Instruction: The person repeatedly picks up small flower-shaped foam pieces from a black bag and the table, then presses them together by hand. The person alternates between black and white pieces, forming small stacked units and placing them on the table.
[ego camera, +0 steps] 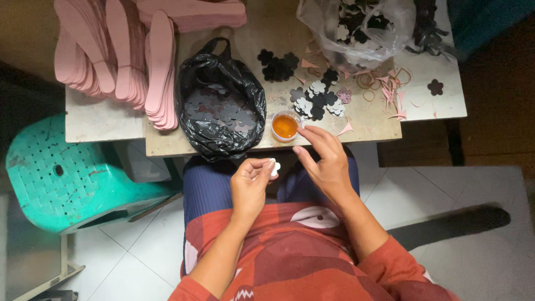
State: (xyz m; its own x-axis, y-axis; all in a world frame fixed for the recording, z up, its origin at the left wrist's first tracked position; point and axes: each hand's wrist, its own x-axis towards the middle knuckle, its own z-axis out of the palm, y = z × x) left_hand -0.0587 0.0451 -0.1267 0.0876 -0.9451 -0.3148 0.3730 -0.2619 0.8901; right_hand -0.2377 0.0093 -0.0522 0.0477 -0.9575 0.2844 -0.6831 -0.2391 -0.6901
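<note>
Fingers of left hand (251, 181) pinch a white flower cutout (275, 166) — half hidden — right hand (326, 161) open, empty.

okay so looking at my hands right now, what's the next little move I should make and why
Probably dip the right hand's fingertip into the small cup of orange liquid. That fingertip sits at the cup's rim, and the left hand holds a white flower cutout pinched, apart from the cup, seemingly waiting for a dab.
</note>
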